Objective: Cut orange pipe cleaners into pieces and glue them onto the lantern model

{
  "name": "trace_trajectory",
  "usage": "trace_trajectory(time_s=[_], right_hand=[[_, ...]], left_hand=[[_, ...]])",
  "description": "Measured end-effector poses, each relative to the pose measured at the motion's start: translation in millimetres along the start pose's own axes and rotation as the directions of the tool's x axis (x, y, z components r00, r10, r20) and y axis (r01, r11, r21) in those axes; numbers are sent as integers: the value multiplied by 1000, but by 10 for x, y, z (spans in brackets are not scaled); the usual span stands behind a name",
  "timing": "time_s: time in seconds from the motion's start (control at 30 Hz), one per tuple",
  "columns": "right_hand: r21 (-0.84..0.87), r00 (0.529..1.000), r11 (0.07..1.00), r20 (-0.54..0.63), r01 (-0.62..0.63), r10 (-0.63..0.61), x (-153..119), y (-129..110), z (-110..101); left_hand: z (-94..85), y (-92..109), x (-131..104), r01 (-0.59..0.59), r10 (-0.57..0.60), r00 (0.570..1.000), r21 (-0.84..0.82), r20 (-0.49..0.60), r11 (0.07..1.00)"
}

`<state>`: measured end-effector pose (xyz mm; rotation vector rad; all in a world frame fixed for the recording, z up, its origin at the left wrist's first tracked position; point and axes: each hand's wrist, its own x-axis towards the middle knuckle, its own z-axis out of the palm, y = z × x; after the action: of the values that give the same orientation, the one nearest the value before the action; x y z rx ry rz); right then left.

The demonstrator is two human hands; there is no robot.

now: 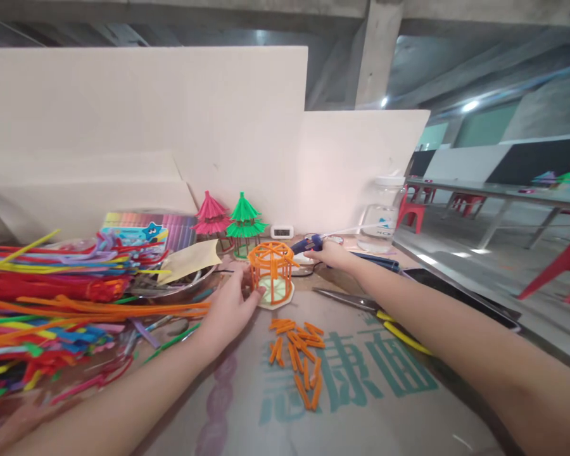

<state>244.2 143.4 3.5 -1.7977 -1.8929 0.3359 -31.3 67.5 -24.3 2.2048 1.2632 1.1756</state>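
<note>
My left hand (237, 304) grips the side of a small round pavilion frame (272, 269) made of orange pipe cleaners, which stands upright on a pale base. At the back, my right hand (330, 253) is closed around a dark blue glue gun (308, 244) with a white glue stick coming out behind. The glue gun's nozzle points left toward the frame; whether they touch I cannot tell. In front of the frame lie several short cut orange pipe cleaner pieces (301, 354) in a loose pile.
Bundles of coloured pipe cleaners (52, 304) fill the left side. Pink (211, 212) and green (242, 218) pavilion models stand behind, beside a small digital clock (282, 232). Scissors (346, 297) and yellow-handled pliers (403, 332) lie right, with a water bottle (380, 215) behind.
</note>
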Motion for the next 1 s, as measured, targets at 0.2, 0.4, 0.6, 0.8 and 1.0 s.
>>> trace_trajectory(time_s=[0.2,0.4,0.6,0.8,1.0], right_hand=[[-135,999,991,38,25,-20,73,91,-23],[-388,995,918,71,87,-65,-205,128,-288],[-353,957,891,135,287,-255,-928,-112,-484],[-50,882,922,313,385,-351,-1454,-343,-277],[53,900,914,158,403,-406,-1508,-323,-96]], left_hand=[[-8,37,2,1,-1,1000,13,21,1000],[8,64,1,-12,12,999,-9,31,1000],[11,76,-4,-1,2,999,-11,42,1000],[10,82,5,-3,4,1000,-7,28,1000],[10,69,-4,-19,18,999,14,26,1000]])
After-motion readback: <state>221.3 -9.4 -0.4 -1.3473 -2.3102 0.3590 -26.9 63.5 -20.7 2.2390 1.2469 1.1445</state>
